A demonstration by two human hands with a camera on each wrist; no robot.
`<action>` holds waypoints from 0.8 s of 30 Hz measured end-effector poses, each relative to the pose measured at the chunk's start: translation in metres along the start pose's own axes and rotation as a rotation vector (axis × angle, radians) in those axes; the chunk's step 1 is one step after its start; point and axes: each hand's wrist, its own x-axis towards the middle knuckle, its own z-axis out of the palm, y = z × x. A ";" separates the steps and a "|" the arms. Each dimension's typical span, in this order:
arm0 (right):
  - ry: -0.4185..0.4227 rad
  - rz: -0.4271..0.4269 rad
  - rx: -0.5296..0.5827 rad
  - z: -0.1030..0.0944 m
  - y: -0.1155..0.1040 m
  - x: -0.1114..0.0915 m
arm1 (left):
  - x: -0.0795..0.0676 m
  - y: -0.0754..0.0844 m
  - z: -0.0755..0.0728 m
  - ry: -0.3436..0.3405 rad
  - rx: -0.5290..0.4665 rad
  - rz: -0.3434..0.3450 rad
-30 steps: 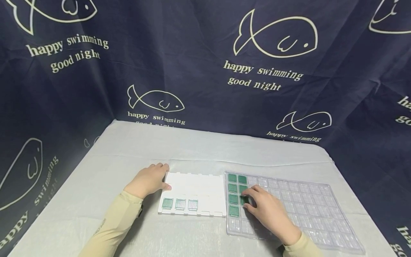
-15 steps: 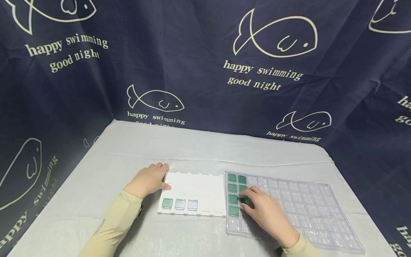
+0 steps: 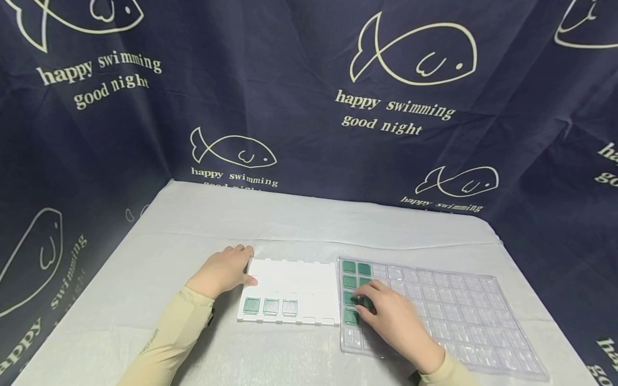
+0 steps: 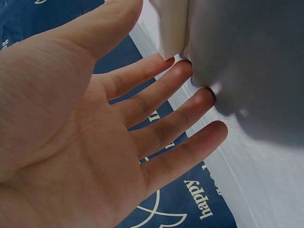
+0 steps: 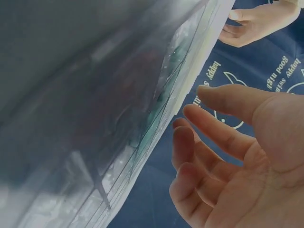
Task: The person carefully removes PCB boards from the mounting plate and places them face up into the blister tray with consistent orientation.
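Observation:
A white board with notched edges (image 3: 294, 279) lies on the cloth-covered table, three small green perforated circuit boards (image 3: 271, 306) along its near side. At its left edge is my left hand (image 3: 226, 271), thumb over the top. In the left wrist view the fingers of that hand stretch out straight, tips close to the white edge. My right hand (image 3: 393, 317) is over the clear compartment tray (image 3: 449, 311), thumb and index fingertips at the green circuit boards (image 3: 351, 316) in its left columns. The right wrist view shows its fingers loosely bent, with nothing visible between thumb and index finger.
The tray's compartments to the right of the green boards show bare clear plastic. Its left edge stands right beside the white board. A dark blue curtain (image 3: 309, 107) with fish prints hangs behind and at the sides of the pale table (image 3: 289, 220).
My right hand has shifted a little to the left over the tray, from the second column of green circuit boards toward the first. The left hand and white board have stayed in place.

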 end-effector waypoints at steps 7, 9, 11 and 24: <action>-0.004 -0.024 0.008 0.002 -0.003 -0.001 | 0.000 0.000 0.000 -0.006 -0.002 -0.003; -0.005 -0.023 0.015 0.002 -0.004 0.000 | 0.000 0.000 0.000 -0.007 -0.002 -0.002; -0.007 -0.021 0.017 0.003 -0.004 0.000 | 0.000 0.000 0.001 -0.007 -0.002 -0.003; -0.035 -0.046 0.045 0.006 -0.004 0.000 | 0.000 0.001 0.000 -0.014 0.005 -0.001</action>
